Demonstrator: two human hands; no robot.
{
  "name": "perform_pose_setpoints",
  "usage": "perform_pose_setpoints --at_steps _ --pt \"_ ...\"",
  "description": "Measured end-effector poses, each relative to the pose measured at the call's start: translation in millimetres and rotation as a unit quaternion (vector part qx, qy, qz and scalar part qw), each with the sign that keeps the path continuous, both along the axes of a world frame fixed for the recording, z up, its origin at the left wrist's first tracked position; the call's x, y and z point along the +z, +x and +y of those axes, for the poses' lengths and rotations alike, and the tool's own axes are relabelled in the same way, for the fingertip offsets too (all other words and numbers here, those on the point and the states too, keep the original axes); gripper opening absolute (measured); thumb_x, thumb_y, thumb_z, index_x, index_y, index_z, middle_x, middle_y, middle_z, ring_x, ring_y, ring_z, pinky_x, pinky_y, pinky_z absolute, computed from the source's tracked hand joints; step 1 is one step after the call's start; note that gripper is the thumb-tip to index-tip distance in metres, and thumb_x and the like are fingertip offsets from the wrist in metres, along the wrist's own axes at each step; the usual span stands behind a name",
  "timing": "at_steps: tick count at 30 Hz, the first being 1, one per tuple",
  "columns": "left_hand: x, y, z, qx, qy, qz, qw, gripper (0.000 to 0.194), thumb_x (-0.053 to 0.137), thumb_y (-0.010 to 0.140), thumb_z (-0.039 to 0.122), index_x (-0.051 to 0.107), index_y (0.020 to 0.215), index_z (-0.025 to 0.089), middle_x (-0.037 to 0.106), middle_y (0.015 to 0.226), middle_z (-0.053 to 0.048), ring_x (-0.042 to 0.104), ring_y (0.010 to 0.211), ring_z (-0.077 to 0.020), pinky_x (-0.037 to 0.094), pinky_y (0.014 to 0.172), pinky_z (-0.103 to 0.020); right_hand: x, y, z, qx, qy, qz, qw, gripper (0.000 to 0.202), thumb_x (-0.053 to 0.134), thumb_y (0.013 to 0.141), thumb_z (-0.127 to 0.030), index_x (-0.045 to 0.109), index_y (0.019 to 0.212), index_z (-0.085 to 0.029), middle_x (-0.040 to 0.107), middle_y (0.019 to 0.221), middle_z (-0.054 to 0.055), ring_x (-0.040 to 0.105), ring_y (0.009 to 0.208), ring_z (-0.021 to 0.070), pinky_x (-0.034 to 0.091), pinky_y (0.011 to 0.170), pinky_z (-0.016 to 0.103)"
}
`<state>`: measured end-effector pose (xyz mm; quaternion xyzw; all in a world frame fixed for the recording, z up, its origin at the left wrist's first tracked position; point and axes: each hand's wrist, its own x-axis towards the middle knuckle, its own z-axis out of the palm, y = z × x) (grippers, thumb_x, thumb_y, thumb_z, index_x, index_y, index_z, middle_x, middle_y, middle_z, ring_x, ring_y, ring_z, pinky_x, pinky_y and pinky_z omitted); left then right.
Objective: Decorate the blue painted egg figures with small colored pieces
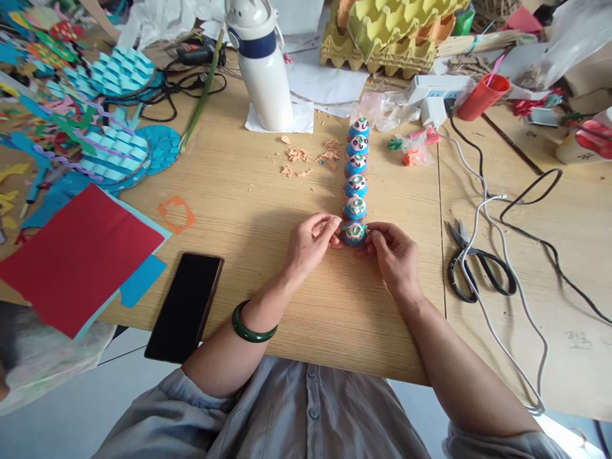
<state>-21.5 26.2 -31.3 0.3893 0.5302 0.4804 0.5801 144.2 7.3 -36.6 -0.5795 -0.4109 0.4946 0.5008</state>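
Observation:
A row of several blue egg-carton cups (pixel 356 186), topped with pink, green and dark curls, runs away from me along the table. My left hand (pixel 312 241) is closed in a pinch at the left side of the nearest cup; what lies between its fingertips is too small to make out. On the other side, my right hand (pixel 394 255) has its thumb and forefinger together at that cup's right edge, beside a small green piece. Its other fingers curl underneath, partly hidden. A dark green bangle (pixel 253 324) circles my left wrist.
Paper shavings (pixel 299 155) lie left of the row. A white flask (pixel 264 70) and yellow egg trays (pixel 392 32) stand behind. At right, a cable crosses black scissors (pixel 478 261). A phone (pixel 185 306) and red paper (pixel 83 258) lie left.

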Motion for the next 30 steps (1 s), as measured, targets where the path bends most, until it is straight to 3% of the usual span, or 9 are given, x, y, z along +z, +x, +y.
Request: perform_pose_setpoints --at_steps 3,8,10,14,16,19,22,30 --pt "-0.6 -3.3 0.1 0.018 0.012 0.003 1.0 0.037 0.082 0.079 0.046 0.072 0.092 0.013 0.07 0.075 -0.002 0.061 0.057 -0.0088 0.061 0.056 -0.022 1.6 2.2 0.6 -0.018 0.013 0.008 1.0 0.017 0.07 0.081 -0.03 0.07 0.094 -0.018 0.063 0.069 -0.003 0.062 0.057 0.0115 0.058 0.052 0.025" --pt "6.1 -9.2 -3.0 0.087 0.093 0.031 0.991 0.034 0.075 0.085 0.047 0.075 0.1 0.016 0.071 0.081 -0.002 0.058 0.06 -0.0077 0.059 0.057 -0.019 9.8 6.9 2.1 -0.075 0.086 0.069 0.991 0.014 0.069 0.081 -0.019 0.068 0.095 -0.02 0.07 0.091 0.0 0.07 0.079 0.0111 0.066 0.081 0.032" --pt "10.2 -9.4 -6.1 0.089 0.128 0.049 0.987 0.031 0.072 0.089 0.046 0.075 0.098 0.017 0.07 0.079 -0.002 0.059 0.061 -0.0084 0.059 0.059 -0.019 13.9 6.9 2.0 -0.087 0.102 0.086 0.987 0.014 0.072 0.083 -0.022 0.068 0.097 -0.021 0.073 0.092 0.001 0.072 0.08 0.0116 0.066 0.083 0.034" --pt "16.3 -6.2 -15.3 0.054 0.176 0.07 0.98 0.029 0.067 0.094 0.044 0.076 0.1 0.018 0.072 0.08 -0.003 0.065 0.068 -0.0109 0.059 0.061 -0.02 21.7 3.8 -2.1 -0.071 0.1 0.085 0.989 0.027 0.076 0.087 -0.035 0.065 0.108 -0.022 0.077 0.093 0.002 0.072 0.068 0.0121 0.065 0.069 0.031" --pt "19.1 -3.8 -20.6 0.023 0.209 0.097 0.973 0.027 0.065 0.097 0.042 0.077 0.103 0.018 0.075 0.089 -0.005 0.068 0.074 -0.0116 0.059 0.065 -0.02 25.7 1.1 -6.8 -0.05 0.091 0.06 0.993 0.033 0.074 0.089 -0.042 0.064 0.114 -0.022 0.076 0.08 -0.001 0.066 0.055 0.0106 0.059 0.056 0.027" --pt "23.1 0.3 -26.9 -0.034 0.28 0.143 0.949 0.022 0.067 0.096 0.037 0.079 0.101 0.019 0.077 0.096 -0.007 0.07 0.08 -0.0132 0.059 0.073 -0.023 31.4 -3.8 -16.8 -0.036 0.1 0.002 0.994 0.036 0.069 0.093 -0.045 0.065 0.12 -0.023 0.059 0.052 -0.009 0.048 0.038 0.0083 0.041 0.04 0.022" --pt "24.0 4.3 -29.7 -0.089 0.305 0.126 0.94 0.019 0.077 0.088 0.037 0.079 0.094 0.018 0.076 0.089 -0.007 0.069 0.078 -0.0149 0.057 0.068 -0.024 34.3 -8.3 -26.9 -0.011 0.129 -0.039 0.991 0.035 0.067 0.095 -0.045 0.066 0.124 -0.025 0.05 0.047 -0.011 0.043 0.037 0.0086 0.036 0.039 0.023" --pt "18.6 6.0 -29.5 -0.126 0.274 0.088 0.949 0.017 0.074 0.089 0.034 0.078 0.083 0.019 0.074 0.083 -0.005 0.068 0.07 -0.0132 0.057 0.065 -0.023 32.8 -10.1 -31.7 0.055 0.111 -0.033 0.992 0.037 0.064 0.097 -0.049 0.068 0.123 -0.025 0.058 0.05 -0.008 0.05 0.037 0.0095 0.04 0.039 0.023"
